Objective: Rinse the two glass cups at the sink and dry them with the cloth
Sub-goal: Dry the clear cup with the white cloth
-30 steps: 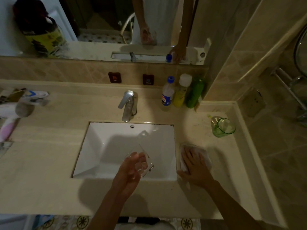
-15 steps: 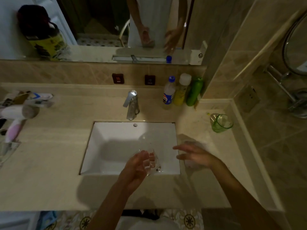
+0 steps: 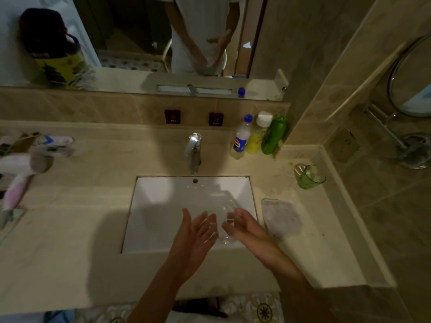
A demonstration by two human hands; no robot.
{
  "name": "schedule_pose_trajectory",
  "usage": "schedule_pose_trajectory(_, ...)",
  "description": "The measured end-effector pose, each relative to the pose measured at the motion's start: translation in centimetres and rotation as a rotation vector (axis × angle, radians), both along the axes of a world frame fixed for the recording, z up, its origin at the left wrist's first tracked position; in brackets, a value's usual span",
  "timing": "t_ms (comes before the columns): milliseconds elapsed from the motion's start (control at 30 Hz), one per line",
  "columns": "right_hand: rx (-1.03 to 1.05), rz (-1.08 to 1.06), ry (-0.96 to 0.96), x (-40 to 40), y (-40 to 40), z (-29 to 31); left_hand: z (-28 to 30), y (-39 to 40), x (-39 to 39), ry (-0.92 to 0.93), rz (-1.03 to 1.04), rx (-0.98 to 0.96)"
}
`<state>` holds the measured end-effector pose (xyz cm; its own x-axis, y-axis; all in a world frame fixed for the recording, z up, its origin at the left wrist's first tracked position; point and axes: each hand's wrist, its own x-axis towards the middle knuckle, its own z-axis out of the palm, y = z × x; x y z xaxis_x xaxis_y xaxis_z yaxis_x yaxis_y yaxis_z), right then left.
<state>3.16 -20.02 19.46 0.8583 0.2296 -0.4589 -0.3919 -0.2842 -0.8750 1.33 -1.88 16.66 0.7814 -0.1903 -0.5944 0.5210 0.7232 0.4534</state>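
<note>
while cupped over the sink (image 3: 149, 220), glass cup (image 3: 225, 221) between loosely spread fingers (image 3: 205, 220) of both hands, axis unclear

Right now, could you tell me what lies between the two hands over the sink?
The head view shows a clear glass cup between the left hand and right hand.

Three bottles (image 3: 256, 136) are lined up against the back wall right of the tap (image 3: 194, 152). A green cup (image 3: 309, 176) is set near the desk's (image 3: 70, 241) right edge; a hairdryer (image 3: 22, 169) is laid at far left.
</note>
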Motion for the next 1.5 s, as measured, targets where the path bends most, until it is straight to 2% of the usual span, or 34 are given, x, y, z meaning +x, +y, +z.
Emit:
schedule_pose_trajectory(200, 0.138, -0.154, 0.018, 0.0, 1.6, -2.2, 0.7, 2.5, -0.5, -0.099, -0.102, 0.065)
schedule_pose_trajectory(333, 0.156, -0.212, -0.029, -0.3, 1.5, -1.9, 0.4, 3.6, 0.0, -0.079, -0.099, 0.088)
schedule_pose_trajectory(400, 0.184, -0.277, -0.02, -0.4, 0.8, -2.2, -0.6, 3.8, 0.5, -0.089, -0.105, 0.269)
schedule_pose_trajectory(533, 0.139, -0.372, -0.045, -0.8, -0.5, -3.4, -4.6, 3.5, 1.0, -0.128, -0.183, 0.854)
schedule_pose_trajectory(667, 0.087, -0.491, -0.057, -1.4, -2.4, -4.8, -9.4, 2.6, 1.2, -0.247, -0.427, 1.326)
schedule_pose_trajectory(800, 0.002, -0.559, -0.02, -1.4, -4.3, -6.8, -13.6, 1.8, 0.6, -0.289, -0.718, 1.669)
schedule_pose_trajectory(967, -0.037, -0.568, -0.026, 0.9, -7.0, -8.4, -15.6, 0.1, -0.8, -0.353, -0.799, 1.959)
schedule_pose_trajectory(1100, -0.029, -0.572, -0.012, 3.9, -8.6, -8.6, -16.3, 0.0, -0.8, -0.301, -0.884, 2.054)
schedule_pose_trajectory(1267, -0.115, -0.569, -0.03, 9.2, -10.1, -9.6, -15.8, -0.3, -0.3, -0.261, -0.95, 2.032)
schedule_pose_trajectory(1500, -0.102, -0.667, -0.104, 16.8, -12.4, -10.4, -15.4, -0.4, 0.0, -0.24, -0.936, 2.015)
